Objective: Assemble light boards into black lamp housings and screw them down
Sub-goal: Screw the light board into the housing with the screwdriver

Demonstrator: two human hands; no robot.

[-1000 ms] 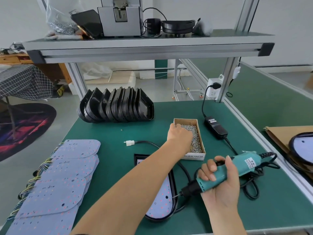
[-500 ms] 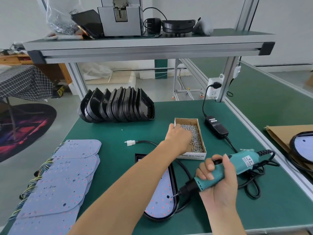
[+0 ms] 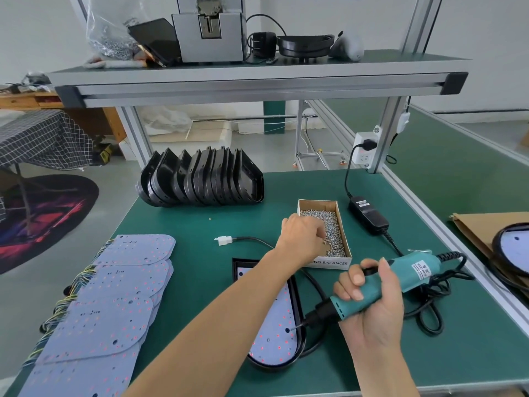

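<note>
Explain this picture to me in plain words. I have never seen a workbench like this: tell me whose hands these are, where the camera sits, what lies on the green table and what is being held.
There is no machine here: a person works with bare hands, and one camera worn on the head looks down at them. The left hand reaches into a cardboard box of screws, fingers curled among them. The right hand grips a teal electric screwdriver, its tip over a light board lying in a black lamp housing. On the green table also lie a pile of spare boards, a row of empty housings and a black power adapter.
</note>
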